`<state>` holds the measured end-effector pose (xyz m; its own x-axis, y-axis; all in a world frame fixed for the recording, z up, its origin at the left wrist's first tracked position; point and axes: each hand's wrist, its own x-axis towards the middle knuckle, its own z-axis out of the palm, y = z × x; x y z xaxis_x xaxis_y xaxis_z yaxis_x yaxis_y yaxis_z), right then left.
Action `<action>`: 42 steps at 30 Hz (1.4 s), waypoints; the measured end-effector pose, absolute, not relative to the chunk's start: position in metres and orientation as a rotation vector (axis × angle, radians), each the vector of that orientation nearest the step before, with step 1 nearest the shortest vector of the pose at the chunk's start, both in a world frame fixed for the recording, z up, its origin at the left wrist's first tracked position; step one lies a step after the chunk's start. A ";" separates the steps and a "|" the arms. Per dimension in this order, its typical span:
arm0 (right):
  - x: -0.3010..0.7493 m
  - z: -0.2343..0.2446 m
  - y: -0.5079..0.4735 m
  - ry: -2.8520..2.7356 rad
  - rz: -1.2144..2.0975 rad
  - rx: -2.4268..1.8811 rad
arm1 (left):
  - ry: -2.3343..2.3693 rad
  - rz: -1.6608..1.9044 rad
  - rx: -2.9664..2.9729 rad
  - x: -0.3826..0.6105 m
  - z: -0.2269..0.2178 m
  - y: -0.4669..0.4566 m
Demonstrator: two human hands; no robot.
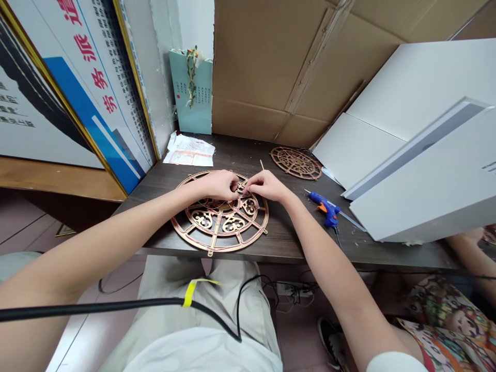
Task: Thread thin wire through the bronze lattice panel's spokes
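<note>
**Thin fretwork under two hands, glue gun close by**

At the left of the frame, leaning framed posters (70, 88) are seen, clear of the work. In the middle, a round copper-coloured fretwork disc (220, 219) lies flat on the dark bench (279, 240), its near rim close to the bench edge. The left hand (220, 185) is rested on the disc's upper part, fingers curled; whether anything is pinched in that grip cannot be told. The right hand (267, 186) is closed to a fingertip pinch just beside it, apparently on a small piece of the pattern. The thin bars could be bent or snapped by uneven pressure, and the disc could be nudged off the near edge. To the right, a blue glue gun (327, 209) lies near the right forearm; it could be knocked by the elbow or dragged by its cord. A second disc (296, 163) sits further back.
</note>
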<state>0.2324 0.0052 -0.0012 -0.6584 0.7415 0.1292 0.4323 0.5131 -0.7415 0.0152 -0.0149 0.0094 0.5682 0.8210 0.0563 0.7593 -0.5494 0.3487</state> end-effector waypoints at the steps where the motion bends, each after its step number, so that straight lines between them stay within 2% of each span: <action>1: 0.234 -0.001 0.006 -2.311 0.954 -0.981 | 1.305 0.307 2.515 0.015 0.009 -0.015; 11: 0.243 -0.003 0.017 -2.112 0.815 -1.124 | 1.289 0.327 2.487 0.014 0.008 -0.012; 22: 0.239 0.001 0.016 -1.897 1.069 -1.069 | 1.223 0.359 2.489 0.007 0.006 -0.009; 32: 0.231 0.003 0.007 -1.790 1.290 -1.015 | 1.113 0.835 2.646 0.007 0.010 -0.008; 42: 0.227 0.005 0.003 -1.741 1.371 -0.990 | 1.092 1.041 2.570 0.007 0.004 -0.009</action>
